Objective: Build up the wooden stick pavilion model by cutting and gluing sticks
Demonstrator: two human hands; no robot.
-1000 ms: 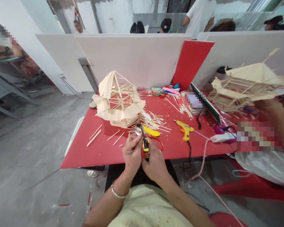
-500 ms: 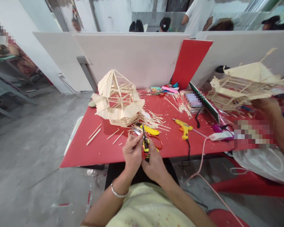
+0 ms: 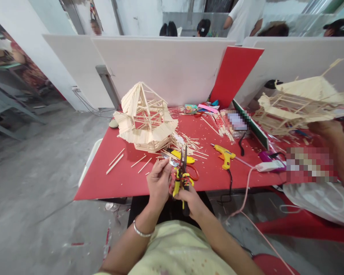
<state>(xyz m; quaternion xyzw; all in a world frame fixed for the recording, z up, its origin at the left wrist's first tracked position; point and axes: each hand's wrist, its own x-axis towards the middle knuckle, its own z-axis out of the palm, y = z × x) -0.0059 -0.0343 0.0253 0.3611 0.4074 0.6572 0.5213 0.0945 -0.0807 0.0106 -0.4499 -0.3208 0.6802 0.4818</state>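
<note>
My right hand is wrapped round the handles of the yellow-and-black pliers, whose jaws stand slightly apart and point away from me. Just left of them, the fingers of my left hand pinch a small pale wooden stick; only its tip shows. Beyond both hands lie a yellow utility knife and red-handled scissors, partly covered by the pliers. A pavilion-like model of thin sticks stands behind them on the red table.
Loose sticks are heaped beside the model, with several more to its front left. A yellow glue gun lies to the right, its cord hanging off the edge. Another person's hand touches a second stick model at far right.
The pliers have turned in my right hand, and their jaws and handles have spread apart. My left hand stays close by, still pinching. The view has shifted slightly.
</note>
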